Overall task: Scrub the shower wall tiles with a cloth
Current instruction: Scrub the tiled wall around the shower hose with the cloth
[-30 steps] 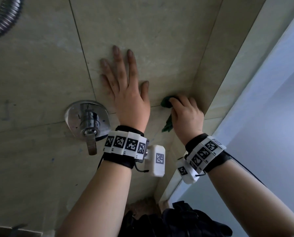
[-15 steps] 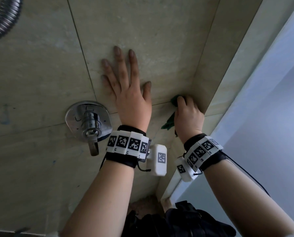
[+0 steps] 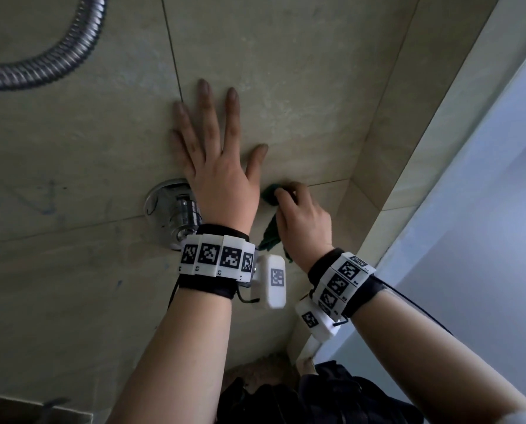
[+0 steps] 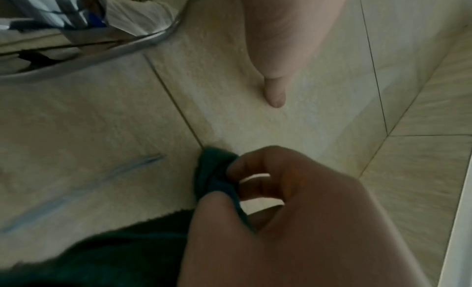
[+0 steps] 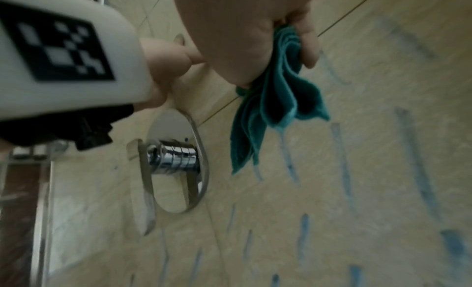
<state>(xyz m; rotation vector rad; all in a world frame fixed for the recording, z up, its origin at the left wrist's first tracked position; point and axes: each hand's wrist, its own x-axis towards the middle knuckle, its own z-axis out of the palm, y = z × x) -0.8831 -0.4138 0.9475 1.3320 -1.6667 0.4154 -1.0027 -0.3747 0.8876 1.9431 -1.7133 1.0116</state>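
1. The right hand (image 3: 304, 223) curls its fingers (image 4: 251, 164) tight on a bunched teal cloth (image 5: 275, 101), pressing it to the tiles (image 3: 301, 87) at a grout line near the corner.
2. The cloth looks like soft terry, with folds hanging below the fist.
3. The left hand (image 3: 217, 166) lies flat on matte beige tile, fingers straight and spread.
4. A shiny round chrome valve (image 5: 176, 160) sits just beside it; blue streaks (image 5: 342, 170) mark the lower tiles.
5. A ribbed metal hose (image 3: 56, 59) curves above.

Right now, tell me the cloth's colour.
Teal green; the cloth shows best in the right wrist view, gripped by the right hand.
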